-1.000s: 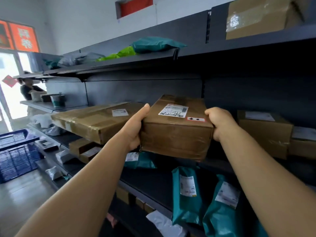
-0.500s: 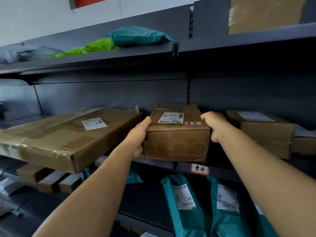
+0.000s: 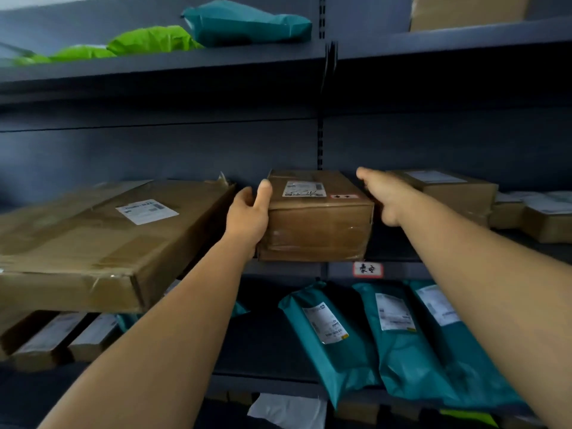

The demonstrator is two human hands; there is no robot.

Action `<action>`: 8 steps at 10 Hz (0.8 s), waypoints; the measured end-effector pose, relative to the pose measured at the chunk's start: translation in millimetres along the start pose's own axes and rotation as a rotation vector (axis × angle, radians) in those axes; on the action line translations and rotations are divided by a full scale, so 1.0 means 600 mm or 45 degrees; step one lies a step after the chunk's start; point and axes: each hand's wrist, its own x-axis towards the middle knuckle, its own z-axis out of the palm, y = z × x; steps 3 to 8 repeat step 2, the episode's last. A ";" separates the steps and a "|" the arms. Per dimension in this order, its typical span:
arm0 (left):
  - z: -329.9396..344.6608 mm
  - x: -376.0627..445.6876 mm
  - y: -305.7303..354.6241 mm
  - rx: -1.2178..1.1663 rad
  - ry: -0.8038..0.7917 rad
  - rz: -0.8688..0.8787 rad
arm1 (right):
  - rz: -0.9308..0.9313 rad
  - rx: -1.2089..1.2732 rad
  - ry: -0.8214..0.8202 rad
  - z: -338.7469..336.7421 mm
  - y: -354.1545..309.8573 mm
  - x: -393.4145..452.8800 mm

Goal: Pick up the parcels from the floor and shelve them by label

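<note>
A brown cardboard parcel with a white label and a small red sticker on top rests on the middle shelf, its front slightly over the edge. My left hand grips its left side, thumb on the top edge. My right hand lies along its right side, fingers stretched toward the back and blurred; whether it still grips is unclear. A red-framed tag is stuck on the shelf edge just below the parcel.
A large flat carton lies left of the parcel, overhanging the shelf. More brown boxes stand to the right. Teal mailer bags lean on the shelf below. Green and teal bags lie on the top shelf.
The parcel has gone from held in the air to resting deeper on the middle shelf. My right hand's fingers have straightened along its side. The view moved closer to the shelves.
</note>
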 end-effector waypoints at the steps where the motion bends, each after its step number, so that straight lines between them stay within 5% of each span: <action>1: 0.012 -0.020 0.008 0.058 0.045 0.224 | -0.049 -0.015 0.109 -0.018 0.005 -0.019; 2: 0.029 -0.042 0.033 0.126 0.076 0.357 | -0.126 0.037 0.164 -0.038 0.008 -0.041; 8: 0.029 -0.042 0.033 0.126 0.076 0.357 | -0.126 0.037 0.164 -0.038 0.008 -0.041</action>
